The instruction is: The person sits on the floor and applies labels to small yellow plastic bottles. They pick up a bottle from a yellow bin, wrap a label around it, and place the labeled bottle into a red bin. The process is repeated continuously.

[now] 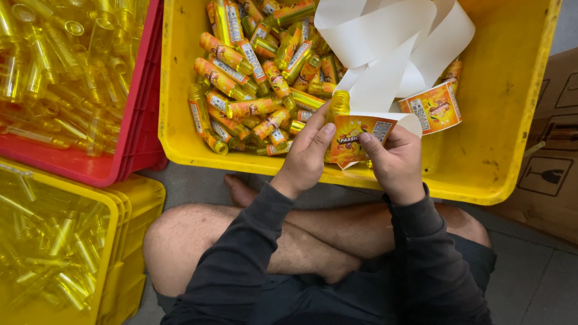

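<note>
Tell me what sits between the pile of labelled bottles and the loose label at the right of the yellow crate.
In the head view, white backing strip curls down between the labelled bottles and the loose label; beneath it the hands hold a bottle.

A grey tiled floor (536,283) lay under even light — a big yellow crate (506,120) ahead, a red crate (135,138) and another yellow crate (129,241) stacked at the left, brown cardboard boxes (551,174) at the right.
</note>
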